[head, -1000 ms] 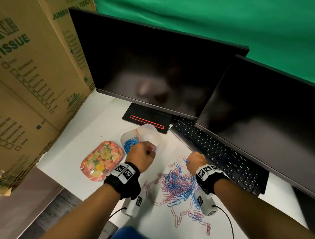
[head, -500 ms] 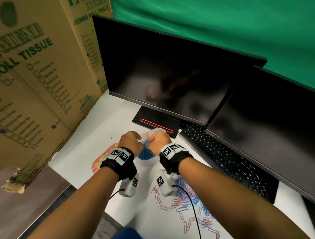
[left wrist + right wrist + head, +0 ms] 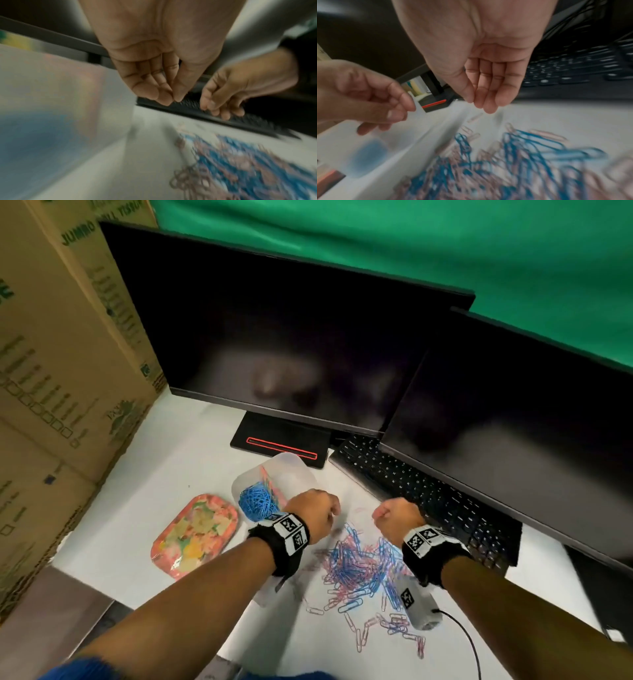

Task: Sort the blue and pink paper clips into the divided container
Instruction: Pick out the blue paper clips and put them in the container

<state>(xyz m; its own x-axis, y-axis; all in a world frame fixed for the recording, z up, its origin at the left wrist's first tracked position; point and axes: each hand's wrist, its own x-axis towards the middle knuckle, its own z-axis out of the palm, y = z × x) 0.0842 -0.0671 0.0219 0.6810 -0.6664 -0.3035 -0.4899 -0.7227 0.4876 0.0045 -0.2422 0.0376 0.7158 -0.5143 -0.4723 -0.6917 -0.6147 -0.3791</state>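
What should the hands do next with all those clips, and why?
Probably lower the right hand to pinch one clip from the pile. Both it and the left hand seem to hold nothing above the pile, which is still mixed blue and pink, while the container beside it already holds blue ones.

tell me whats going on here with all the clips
A person is sorting paper clips by colour at a desk. A mixed blue and pink pile lies on the white table. The clear divided container holds a heap of blue clips and a few pink. Both the left hand and the right hand hover over the pile with fingers loosely curled, apparently holding nothing.
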